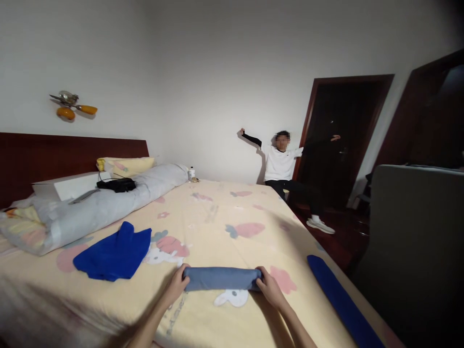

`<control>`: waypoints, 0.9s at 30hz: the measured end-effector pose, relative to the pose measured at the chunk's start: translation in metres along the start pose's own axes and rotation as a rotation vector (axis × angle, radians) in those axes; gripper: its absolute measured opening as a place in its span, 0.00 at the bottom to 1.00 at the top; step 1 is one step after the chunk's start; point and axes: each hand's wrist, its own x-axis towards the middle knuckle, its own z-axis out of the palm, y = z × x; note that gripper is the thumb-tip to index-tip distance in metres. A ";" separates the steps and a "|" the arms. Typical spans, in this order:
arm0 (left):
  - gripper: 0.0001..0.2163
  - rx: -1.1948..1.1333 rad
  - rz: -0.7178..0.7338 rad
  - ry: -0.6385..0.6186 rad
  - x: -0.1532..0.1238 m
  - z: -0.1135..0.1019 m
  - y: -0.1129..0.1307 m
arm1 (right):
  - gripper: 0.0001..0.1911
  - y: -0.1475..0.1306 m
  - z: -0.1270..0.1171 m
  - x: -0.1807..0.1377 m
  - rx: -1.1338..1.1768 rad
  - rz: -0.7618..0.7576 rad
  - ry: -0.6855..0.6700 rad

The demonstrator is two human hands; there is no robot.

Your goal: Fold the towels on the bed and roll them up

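A grey-blue folded cloth (222, 279) forms a long, narrow strip above the patterned bed sheet (217, 232). My left hand (179, 282) grips its left end, thumb on the near face. At the opposite end my right hand (268, 286) pinches the cloth the same way. Whether the strip touches the bed cannot be made out. To the left, a bright blue cloth (114, 253) lies crumpled on the sheet. Along the bed's right side stretches a long, flat blue cloth strip (342, 299).
A rolled grey quilt (119, 203) runs along the headboard side, with a white box (70, 185) and a black item (116, 184) on it. A small bottle (192, 173) stands at the far edge. Another person (281, 162) sits beyond the bed, arms spread. A dark chair back (416, 232) rises at right.
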 end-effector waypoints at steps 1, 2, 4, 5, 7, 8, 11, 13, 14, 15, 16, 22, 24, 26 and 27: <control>0.17 0.040 -0.026 0.003 0.003 0.002 0.001 | 0.20 0.000 0.003 0.003 -0.041 0.024 0.011; 0.17 0.074 -0.049 0.012 0.005 0.004 0.002 | 0.20 -0.001 0.007 0.006 -0.086 0.049 0.027; 0.18 0.146 -0.081 0.031 0.009 0.009 0.005 | 0.22 -0.003 0.014 0.010 -0.177 0.091 0.068; 0.20 0.174 -0.082 0.037 0.012 0.011 0.007 | 0.23 -0.006 0.018 0.011 -0.214 0.103 0.092; 0.25 0.203 -0.042 0.026 0.016 0.015 0.016 | 0.27 -0.015 0.023 0.013 -0.266 0.092 0.129; 0.27 0.208 -0.001 0.010 0.018 0.018 0.022 | 0.29 -0.022 0.025 0.013 -0.283 0.044 0.125; 0.30 0.216 0.231 -0.082 0.019 0.031 0.047 | 0.34 -0.048 0.036 0.015 -0.290 -0.226 -0.010; 0.31 0.214 0.376 -0.134 0.014 0.043 0.066 | 0.37 -0.067 0.046 0.015 -0.263 -0.370 -0.136; 0.32 0.210 0.412 -0.143 0.012 0.049 0.073 | 0.38 -0.074 0.051 0.015 -0.249 -0.395 -0.178; 0.33 0.205 0.424 -0.139 0.008 0.054 0.078 | 0.39 -0.079 0.056 0.014 -0.241 -0.399 -0.204; 0.33 0.206 0.428 -0.128 0.006 0.057 0.082 | 0.40 -0.082 0.059 0.014 -0.238 -0.397 -0.216; 0.32 0.375 0.441 -0.154 0.004 0.043 0.059 | 0.33 -0.046 0.048 0.011 -0.264 -0.359 -0.166; 0.31 0.437 0.386 -0.174 0.007 0.032 0.046 | 0.32 -0.028 0.038 0.011 -0.282 -0.327 -0.159; 0.31 0.474 0.349 -0.195 0.009 0.021 0.033 | 0.32 -0.012 0.031 0.012 -0.304 -0.289 -0.156; 0.31 0.486 0.332 -0.207 0.010 0.017 0.027 | 0.32 -0.006 0.028 0.012 -0.319 -0.268 -0.155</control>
